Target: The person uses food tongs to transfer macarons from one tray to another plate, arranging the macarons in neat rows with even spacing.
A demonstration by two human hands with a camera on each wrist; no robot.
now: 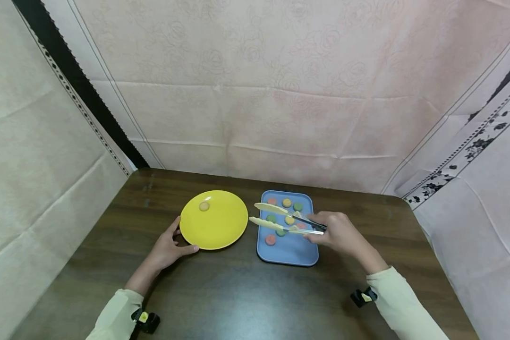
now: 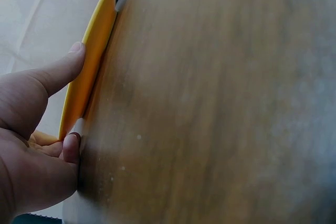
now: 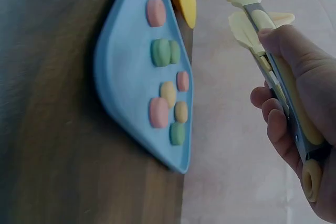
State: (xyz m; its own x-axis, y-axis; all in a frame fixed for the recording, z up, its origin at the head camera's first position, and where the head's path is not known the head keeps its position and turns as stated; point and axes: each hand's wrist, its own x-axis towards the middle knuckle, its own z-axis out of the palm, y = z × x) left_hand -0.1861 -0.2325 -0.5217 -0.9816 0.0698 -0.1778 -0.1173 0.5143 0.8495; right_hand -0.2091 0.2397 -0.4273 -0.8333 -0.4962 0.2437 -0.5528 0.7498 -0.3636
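My left hand (image 1: 168, 249) holds the rim of a round yellow plate (image 1: 214, 226), with the thumb at its near edge and the fingers at its left side. On the plate's upper left lies one pale yellow macaron-like piece (image 1: 204, 206). In my right hand (image 1: 337, 231) I grip a pair of tongs (image 3: 273, 66) with cream-coloured tips. The tongs stand spread apart above the blue tray (image 1: 288, 252), with nothing between their tips. Several pink, yellow and green macaron-like pieces (image 3: 159, 112) sit on the tray; the tongs partly hide some in the head view.
Both plate and tray stand on a dark brown wooden table (image 1: 238, 293), the tray to the right of the plate. Pale patterned cloth (image 1: 255, 118) hangs behind the table and on both sides.
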